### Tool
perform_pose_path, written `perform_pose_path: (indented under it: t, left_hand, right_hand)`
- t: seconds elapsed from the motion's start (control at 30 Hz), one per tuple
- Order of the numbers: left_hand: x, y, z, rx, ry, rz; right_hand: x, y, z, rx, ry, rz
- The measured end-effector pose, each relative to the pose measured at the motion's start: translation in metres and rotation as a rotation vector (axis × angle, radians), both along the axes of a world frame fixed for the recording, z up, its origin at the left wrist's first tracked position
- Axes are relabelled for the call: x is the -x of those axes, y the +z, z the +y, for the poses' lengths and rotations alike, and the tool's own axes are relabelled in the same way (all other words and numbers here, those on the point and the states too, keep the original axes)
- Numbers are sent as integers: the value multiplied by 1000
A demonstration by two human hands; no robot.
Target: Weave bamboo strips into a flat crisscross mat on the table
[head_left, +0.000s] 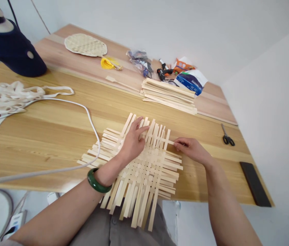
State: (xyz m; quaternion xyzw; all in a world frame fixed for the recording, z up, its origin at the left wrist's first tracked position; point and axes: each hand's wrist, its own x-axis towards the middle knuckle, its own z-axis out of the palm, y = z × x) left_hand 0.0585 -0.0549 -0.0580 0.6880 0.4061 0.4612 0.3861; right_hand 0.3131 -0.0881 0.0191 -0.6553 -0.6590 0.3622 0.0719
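Note:
A mat of interlaced pale bamboo strips (140, 167) lies at the table's near edge, with loose strip ends sticking out on all sides. My left hand (134, 138) rests on its upper part, fingers stretched and spread over the strips. At the mat's upper right, my right hand (189, 147) pinches the end of a bamboo strip (170, 141) that runs in among the upright strips. A green bangle (97, 181) circles my left wrist. Some near strip ends hang past the table edge over my lap.
A stack of bamboo strips (168, 95) lies behind the mat. Scissors (228, 136) and a black block (255, 184) are on the right. A white cord (90, 118) crosses the mat's left side, near a heap of cloth tape (8, 97). A woven fan (85, 44) lies farther back.

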Motion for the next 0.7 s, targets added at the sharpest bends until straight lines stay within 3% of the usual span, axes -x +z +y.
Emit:
perform_pose_path:
  t: [0.1,0.27,0.4,0.53,0.7]
  left_hand:
    - [0,1,-1,23,25,-20]
    - [0,6,-2,120,5,-88]
    - [0,5,-1,172,2,-226]
    - [-1,1,1,210,34,-412]
    - [-1,4,3,307,86,-606]
  right_hand:
    - [1,2,-1,-103,-38,-34]
    - [22,12,3,-518,-94,-79]
    - [59,13,17,-694,16,-10]
    - [92,4,42,-659,116,-46]
    - [115,0,78,-395,14,-332]
